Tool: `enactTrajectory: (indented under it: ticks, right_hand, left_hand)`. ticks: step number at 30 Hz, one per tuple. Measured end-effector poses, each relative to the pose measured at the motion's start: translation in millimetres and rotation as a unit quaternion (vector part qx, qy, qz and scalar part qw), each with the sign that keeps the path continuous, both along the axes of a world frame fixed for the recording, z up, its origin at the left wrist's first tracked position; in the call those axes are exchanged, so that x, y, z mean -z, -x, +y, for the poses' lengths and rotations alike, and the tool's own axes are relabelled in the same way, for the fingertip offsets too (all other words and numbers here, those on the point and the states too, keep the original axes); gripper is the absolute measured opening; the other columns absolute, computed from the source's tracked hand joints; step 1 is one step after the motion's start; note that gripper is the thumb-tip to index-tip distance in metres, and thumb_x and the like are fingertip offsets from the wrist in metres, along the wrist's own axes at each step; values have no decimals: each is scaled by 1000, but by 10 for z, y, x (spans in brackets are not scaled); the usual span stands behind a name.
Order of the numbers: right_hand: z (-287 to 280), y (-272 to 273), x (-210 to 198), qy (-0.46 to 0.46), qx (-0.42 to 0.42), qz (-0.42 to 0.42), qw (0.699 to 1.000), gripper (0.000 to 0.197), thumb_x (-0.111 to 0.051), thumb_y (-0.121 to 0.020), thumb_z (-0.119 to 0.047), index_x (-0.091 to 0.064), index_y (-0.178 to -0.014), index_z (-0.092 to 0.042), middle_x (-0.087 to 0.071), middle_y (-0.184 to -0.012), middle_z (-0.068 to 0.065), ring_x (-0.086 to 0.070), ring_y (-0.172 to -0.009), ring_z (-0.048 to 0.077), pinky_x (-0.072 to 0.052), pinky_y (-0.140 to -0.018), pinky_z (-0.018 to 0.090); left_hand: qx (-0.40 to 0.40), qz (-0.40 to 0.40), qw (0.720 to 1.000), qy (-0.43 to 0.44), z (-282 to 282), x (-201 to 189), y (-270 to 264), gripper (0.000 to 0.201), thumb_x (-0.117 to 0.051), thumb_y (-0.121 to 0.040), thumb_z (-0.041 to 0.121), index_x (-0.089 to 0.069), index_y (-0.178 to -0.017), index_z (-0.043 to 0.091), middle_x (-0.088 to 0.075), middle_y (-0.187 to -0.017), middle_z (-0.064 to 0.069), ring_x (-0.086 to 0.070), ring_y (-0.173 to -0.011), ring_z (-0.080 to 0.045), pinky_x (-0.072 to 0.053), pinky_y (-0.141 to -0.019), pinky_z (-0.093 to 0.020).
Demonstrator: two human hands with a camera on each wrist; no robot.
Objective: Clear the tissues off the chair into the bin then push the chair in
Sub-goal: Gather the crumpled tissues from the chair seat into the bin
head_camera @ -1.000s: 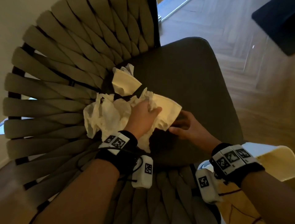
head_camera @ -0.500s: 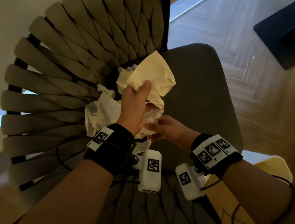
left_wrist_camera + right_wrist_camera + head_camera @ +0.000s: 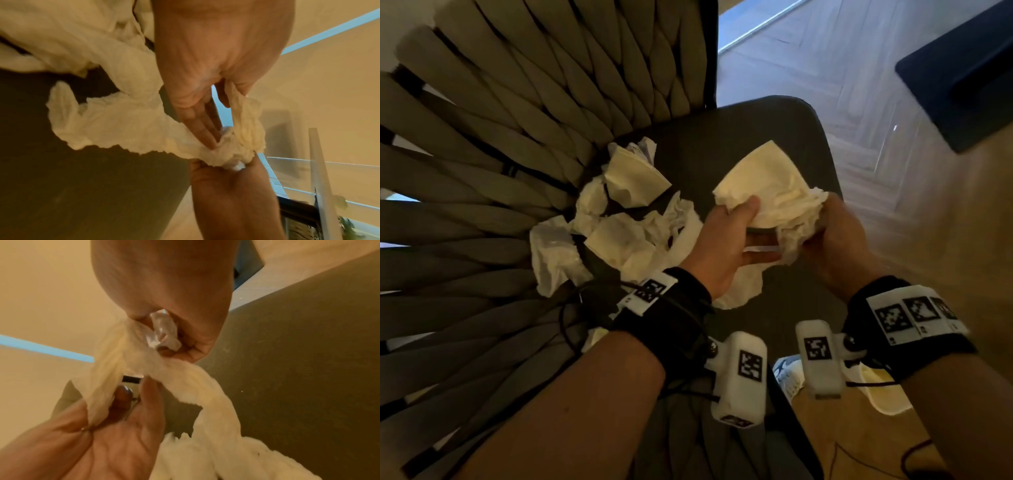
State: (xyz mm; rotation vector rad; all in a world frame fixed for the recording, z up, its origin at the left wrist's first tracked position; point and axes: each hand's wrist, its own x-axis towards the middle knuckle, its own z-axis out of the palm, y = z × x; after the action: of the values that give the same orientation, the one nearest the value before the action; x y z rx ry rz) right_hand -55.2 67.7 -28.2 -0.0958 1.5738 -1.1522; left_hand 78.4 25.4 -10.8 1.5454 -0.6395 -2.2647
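A crumpled cream tissue (image 3: 767, 192) is held above the dark seat of the chair (image 3: 739, 130), right of centre in the head view; it is gripped from both sides. The left hand (image 3: 722, 246) is closed on its left edge, the thumb pressed on top and the fingers (image 3: 197, 123) laid nearly straight beneath, as the left wrist view shows; the grip of the right hand (image 3: 839, 236) is clenched round the bunched right end of the same tissue, a twisted wad of it being seen in the curled palm in the right wrist view (image 3: 164, 334). A tail of tissue is seen hanging from the two hands toward the seat.

The other tissues (image 3: 619, 219) are left lying on the chair, heaped at the centre left of the head view where the seat meets the woven strap backrest (image 3: 500, 120); several crumpled pieces are touching or overlapping one another, and one piece (image 3: 554, 257) is set lowest and furthest left, against the straps.

Black wrist bands with white marker blocks are worn on both forearms at the bottom of the frame; herringbone wooden floor (image 3: 876, 85) is seen at the upper right, with a dark blue object (image 3: 962, 68) in the top right corner; something pale (image 3: 883, 394) lies on the floor at the lower right, partly hidden by the right wrist.
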Motion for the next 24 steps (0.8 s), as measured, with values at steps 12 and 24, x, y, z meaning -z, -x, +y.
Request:
enactTrajectory:
  ticks: [12,24]
  right_hand:
    - [458,44,347,-114,-5,-251,961,59,-43,-88,-59,-57,-126,-17,-59,-126,11,-57,-115,35,-48,-94,52]
    - [340,11,451,-164,-37,-48,985,36,-43,-96,-18,-51,-129,-4,-63,-96,9,-62,-83,24,-55,-66,39]
  left_hand:
    - [17,-96,988,117,56,134,35,23,-53,-93,18,-53,-115,26,-64,-113,-4,-66,-98,-20,-59,-80,-37]
    - [93,-109,990,9,321,385,91,35,-54,-92,17,-49,-127,24,-62,-115,-4,-60,-102,-22,-54,-82,-39]
